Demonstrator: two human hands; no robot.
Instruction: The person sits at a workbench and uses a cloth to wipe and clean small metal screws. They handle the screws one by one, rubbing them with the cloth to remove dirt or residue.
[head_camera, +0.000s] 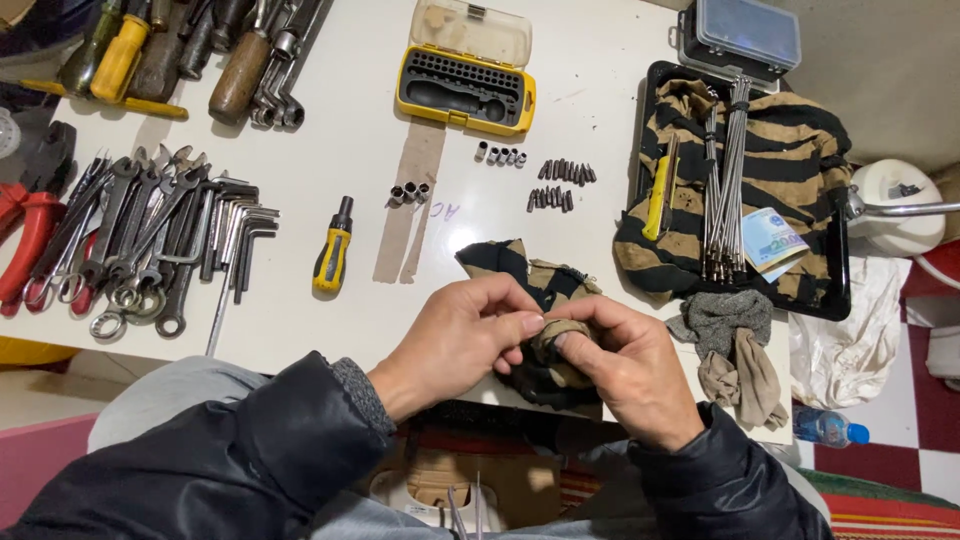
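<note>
Between both hands, striped rag

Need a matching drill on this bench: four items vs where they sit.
Items:
1. bit case
2. wrenches
3. striped rag
4. rods

Places:
A. in the black tray, right
B. pinched between both hands
C. table's left side
D. top centre, lid open

Pairs: 1-D, 2-C, 3-B, 4-A

Tan-and-black striped rag
</note>
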